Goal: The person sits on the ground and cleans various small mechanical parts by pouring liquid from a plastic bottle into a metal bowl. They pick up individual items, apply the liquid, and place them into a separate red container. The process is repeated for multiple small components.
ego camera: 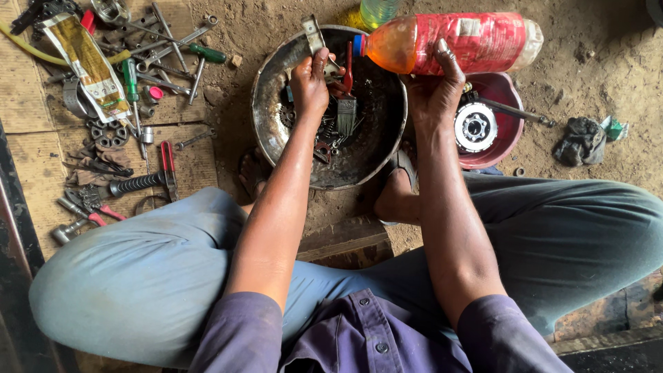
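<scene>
Plastic bottle [449,43] of orange liquid lies on its side above the metal pan's [276,69] far right rim, your right hand [435,93] gripping it from below, fingers [445,56] wrapped round its middle. Your left hand [311,86] holds a metal bracket [314,36] at the pan's far edge, fingers closed on it.
</scene>
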